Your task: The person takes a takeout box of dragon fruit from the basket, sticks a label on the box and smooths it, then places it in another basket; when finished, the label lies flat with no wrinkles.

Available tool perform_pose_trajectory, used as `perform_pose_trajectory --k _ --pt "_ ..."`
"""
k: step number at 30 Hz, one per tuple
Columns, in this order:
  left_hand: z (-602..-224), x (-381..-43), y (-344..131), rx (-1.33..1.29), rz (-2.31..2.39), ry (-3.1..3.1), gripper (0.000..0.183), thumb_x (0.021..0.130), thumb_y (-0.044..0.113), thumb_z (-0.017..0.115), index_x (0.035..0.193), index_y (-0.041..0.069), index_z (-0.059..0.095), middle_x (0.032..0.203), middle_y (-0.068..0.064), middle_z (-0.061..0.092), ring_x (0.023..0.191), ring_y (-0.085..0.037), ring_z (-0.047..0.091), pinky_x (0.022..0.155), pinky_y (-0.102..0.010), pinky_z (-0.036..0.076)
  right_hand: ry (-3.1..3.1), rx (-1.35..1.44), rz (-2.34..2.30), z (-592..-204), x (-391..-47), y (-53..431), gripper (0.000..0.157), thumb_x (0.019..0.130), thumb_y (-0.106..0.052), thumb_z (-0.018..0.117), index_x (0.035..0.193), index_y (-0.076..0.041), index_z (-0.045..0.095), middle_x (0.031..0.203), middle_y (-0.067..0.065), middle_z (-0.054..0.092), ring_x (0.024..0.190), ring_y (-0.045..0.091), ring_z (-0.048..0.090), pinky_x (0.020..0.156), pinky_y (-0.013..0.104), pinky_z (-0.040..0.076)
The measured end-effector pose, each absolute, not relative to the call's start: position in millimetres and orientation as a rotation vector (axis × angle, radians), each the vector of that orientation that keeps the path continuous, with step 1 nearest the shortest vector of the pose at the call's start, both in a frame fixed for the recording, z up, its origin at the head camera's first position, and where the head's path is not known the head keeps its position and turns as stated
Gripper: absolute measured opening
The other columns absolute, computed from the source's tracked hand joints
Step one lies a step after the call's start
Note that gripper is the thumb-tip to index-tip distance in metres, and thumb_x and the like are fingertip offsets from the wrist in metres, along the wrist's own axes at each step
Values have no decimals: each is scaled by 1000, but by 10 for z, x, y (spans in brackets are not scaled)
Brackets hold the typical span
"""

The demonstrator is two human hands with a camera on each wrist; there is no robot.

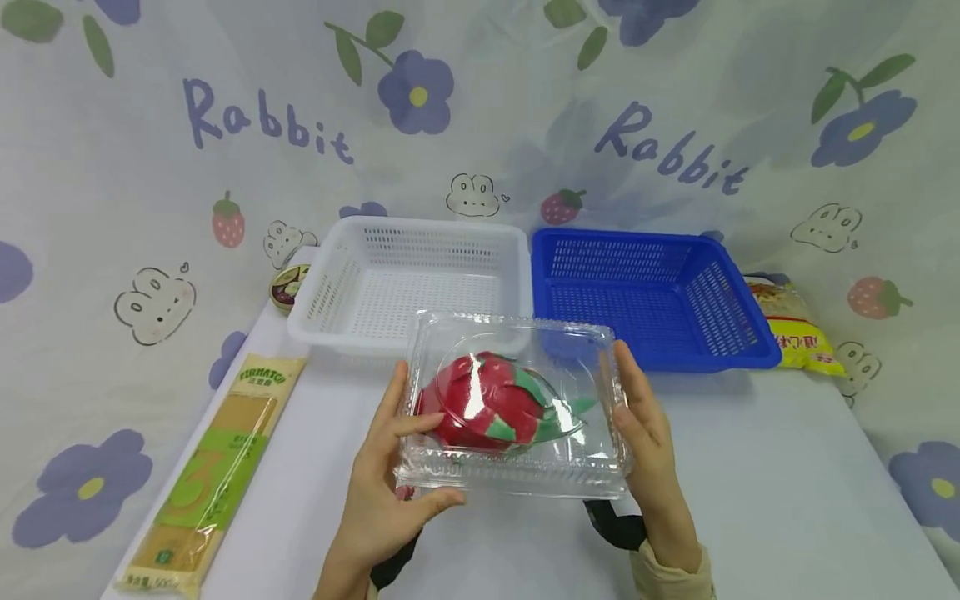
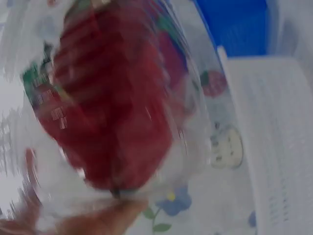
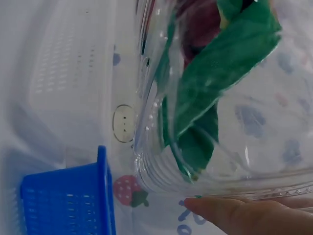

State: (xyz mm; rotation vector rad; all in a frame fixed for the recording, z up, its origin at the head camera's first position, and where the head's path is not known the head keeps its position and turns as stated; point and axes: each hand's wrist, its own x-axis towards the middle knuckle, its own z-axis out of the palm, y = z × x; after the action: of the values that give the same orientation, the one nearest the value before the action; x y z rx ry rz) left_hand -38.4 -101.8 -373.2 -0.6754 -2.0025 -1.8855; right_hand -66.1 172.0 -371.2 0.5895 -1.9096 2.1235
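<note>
Clear plastic box enclosing a red-and-green fruit, held at lower centre of the frame. Grip: left hand and right hand grip opposite short ends. Box's long axis runs left to right; the fruit's red body lies nearer the left hand, its green tips toward the right. White basket and blue basket stand beyond. Writing: "Rabbit" twice on the cloth; large "3" on the pack, lower left; characters on the yellow bag, right, not securely legible.
</note>
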Motion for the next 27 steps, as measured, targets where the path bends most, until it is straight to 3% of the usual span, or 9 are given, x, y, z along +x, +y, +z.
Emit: perform_pose_trajectory --k 3,6,8,10,15,27 --pt "-3821 -344 -958 -510 -1877 -2088 74 63 -10 80 131 3 55 161 -15 19 149 -24 22 104 -25 42 -1965 583 2014 -3785 -585 1737 61 94 3 37 151 8 15 161 20 14 148 6 19 116 12 19" --pt "-3909 -341 -910 -433 -1840 -2148 80 63 -6 80 137 5 51 159 -15 24 147 -34 24 108 -50 39 -2024 542 1971 -3866 -535 1771 63 93 5 39 151 6 16 159 26 10 148 3 19 115 10 19" --pt "-3968 -333 -871 -407 -1839 -2173 82 64 -3 81 139 6 50 159 -15 27 146 -40 24 105 -68 33 -2046 510 1975 -3926 -498 1807 65 91 7 41 152 5 17 159 28 9 147 -1 19 114 8 19" --pt "-4029 -325 -820 -371 -1849 -2178 79 67 -1 80 140 7 49 158 -17 28 144 -45 25 98 -78 26 -2055 505 1979 -3993 -464 1847 67 89 10 41 152 5 17 158 29 7 146 -2 19 114 7 18" --pt "-4185 -282 -715 -195 -1849 -2229 66 77 6 76 138 14 53 156 -16 34 142 -46 30 99 -76 27 -2086 519 1975 -4156 -438 1891 70 86 14 43 151 8 16 157 32 5 146 -4 17 113 6 17" --pt "-4404 -330 -692 -126 -1807 -2383 56 81 17 74 134 21 57 157 -18 29 142 -52 22 95 -80 29 -2172 448 1993 -4446 -493 1903 69 88 10 44 150 10 13 155 36 0 143 -12 14 111 3 15"
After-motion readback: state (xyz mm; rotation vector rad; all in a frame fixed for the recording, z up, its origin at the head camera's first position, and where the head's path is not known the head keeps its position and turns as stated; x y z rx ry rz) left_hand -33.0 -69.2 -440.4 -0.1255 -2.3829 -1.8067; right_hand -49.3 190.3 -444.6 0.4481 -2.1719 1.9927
